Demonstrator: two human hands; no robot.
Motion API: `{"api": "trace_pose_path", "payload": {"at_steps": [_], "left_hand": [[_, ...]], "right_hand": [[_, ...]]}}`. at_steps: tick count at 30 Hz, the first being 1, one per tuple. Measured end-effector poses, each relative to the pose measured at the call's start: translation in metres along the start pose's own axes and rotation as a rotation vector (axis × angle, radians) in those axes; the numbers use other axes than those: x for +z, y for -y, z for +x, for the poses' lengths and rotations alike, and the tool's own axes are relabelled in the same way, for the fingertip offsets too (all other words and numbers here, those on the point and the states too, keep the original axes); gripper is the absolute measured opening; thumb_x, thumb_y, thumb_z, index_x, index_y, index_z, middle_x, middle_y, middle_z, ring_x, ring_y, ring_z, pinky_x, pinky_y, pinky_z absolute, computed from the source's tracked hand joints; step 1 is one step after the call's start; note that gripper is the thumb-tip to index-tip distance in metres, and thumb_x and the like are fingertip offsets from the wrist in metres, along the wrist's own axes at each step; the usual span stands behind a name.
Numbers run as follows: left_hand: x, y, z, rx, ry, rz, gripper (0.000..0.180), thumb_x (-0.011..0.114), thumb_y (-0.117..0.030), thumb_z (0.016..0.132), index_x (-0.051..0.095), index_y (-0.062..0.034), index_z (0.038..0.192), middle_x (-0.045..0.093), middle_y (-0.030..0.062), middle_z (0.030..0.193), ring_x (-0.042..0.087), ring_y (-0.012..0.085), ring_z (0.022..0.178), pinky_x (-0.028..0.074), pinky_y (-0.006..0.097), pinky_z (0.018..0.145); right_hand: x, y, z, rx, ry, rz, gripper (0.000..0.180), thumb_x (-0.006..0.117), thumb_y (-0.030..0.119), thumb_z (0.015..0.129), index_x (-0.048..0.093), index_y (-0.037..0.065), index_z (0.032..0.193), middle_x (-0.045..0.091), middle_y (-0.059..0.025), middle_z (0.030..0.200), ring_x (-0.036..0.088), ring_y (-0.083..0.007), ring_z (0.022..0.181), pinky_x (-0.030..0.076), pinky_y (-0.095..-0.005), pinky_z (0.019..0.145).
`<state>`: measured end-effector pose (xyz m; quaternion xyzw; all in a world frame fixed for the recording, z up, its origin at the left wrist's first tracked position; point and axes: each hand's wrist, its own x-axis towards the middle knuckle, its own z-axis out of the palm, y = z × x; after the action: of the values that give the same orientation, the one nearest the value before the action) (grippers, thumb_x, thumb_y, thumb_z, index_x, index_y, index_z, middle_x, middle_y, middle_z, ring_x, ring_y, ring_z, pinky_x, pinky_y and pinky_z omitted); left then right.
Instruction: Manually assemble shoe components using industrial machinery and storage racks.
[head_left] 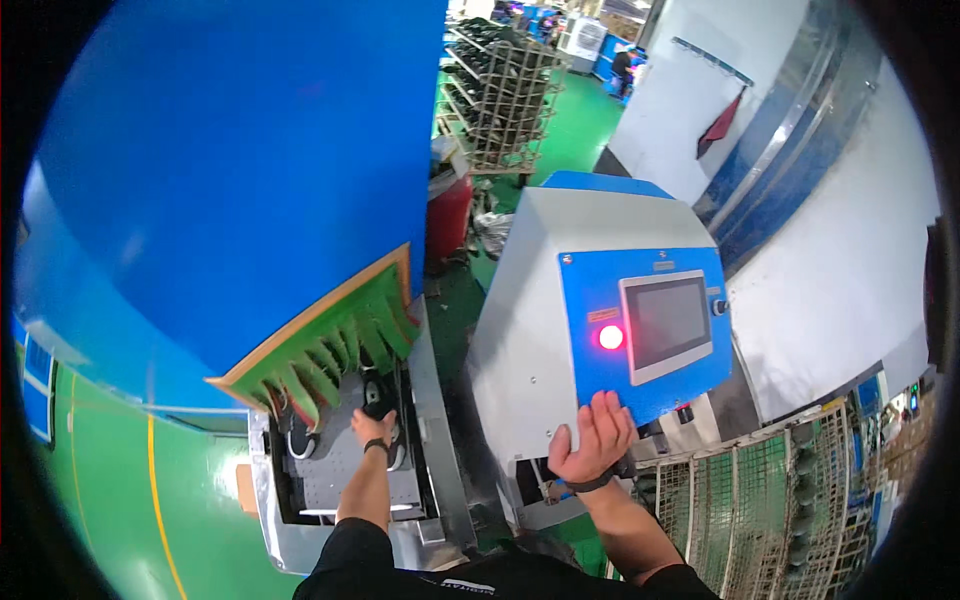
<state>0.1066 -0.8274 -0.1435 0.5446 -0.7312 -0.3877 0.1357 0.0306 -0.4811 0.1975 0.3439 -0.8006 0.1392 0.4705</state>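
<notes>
My left hand reaches into the mouth of a big blue machine, its fingers closed on a black shoe. The shoe is partly covered by my hand. To the left, a dark shoe with a pale sole stands on the perforated metal conveyor bed, half under the green strip curtain. My right hand lies with fingers stretched out on the lower edge of a control box's blue panel, holding nothing. Above it are a glowing red button and a dark screen.
The blue machine housing fills the upper left. A wire rack trolley loaded with dark items stands at the back, near a red bin. Wire mesh racks are at my lower right. White partition walls rise behind the control box.
</notes>
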Motion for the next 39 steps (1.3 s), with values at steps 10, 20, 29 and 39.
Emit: {"api": "trace_pose_path", "payload": {"at_steps": [10,20,29,39], "left_hand": [[-0.102,0.016,-0.084,-0.077,0.306,-0.875,0.048,0.080,-0.007,0.075,0.065,-0.0008,0.120,0.072,0.0079,0.100,0.070,0.0237,0.092,0.056,0.040,0.080],[-0.203,-0.085,-0.346,-0.026,0.771,-1.312,0.082,0.084,-0.030,0.078,0.046,-0.0049,0.146,0.060,0.0087,0.137,0.060,0.0286,0.122,0.048,0.052,0.107],[-0.150,-0.201,-0.453,0.158,0.627,-0.949,0.041,0.066,-0.039,0.096,0.060,-0.0017,0.111,0.067,0.0066,0.106,0.063,0.0166,0.096,0.052,0.036,0.083],[-0.088,-0.200,-0.503,0.989,0.511,0.018,0.016,0.051,-0.010,0.094,0.062,0.0016,0.091,0.063,0.0220,0.076,0.061,0.0443,0.067,0.049,0.051,0.062]], "right_hand": [[0.004,-0.008,0.006,0.071,-0.109,0.132,0.038,0.060,0.023,0.091,0.067,0.006,0.124,0.061,-0.0134,0.136,0.056,-0.0298,0.129,0.036,-0.0458,0.111],[-0.095,0.005,-0.068,0.453,0.546,1.546,0.107,0.083,0.027,0.082,0.012,0.000,0.157,0.037,-0.0190,0.155,0.034,-0.0340,0.146,0.023,-0.0473,0.121],[-0.148,-0.048,-0.078,0.590,0.330,1.805,0.132,0.087,0.021,0.077,-0.015,0.001,0.158,0.032,-0.0205,0.157,0.037,-0.0275,0.143,0.031,-0.0385,0.117],[-0.160,-0.174,-0.165,1.071,0.691,1.662,0.085,0.076,0.013,0.078,0.037,0.000,0.152,0.064,-0.0193,0.124,0.068,-0.0318,0.098,0.056,-0.0409,0.087]]}}
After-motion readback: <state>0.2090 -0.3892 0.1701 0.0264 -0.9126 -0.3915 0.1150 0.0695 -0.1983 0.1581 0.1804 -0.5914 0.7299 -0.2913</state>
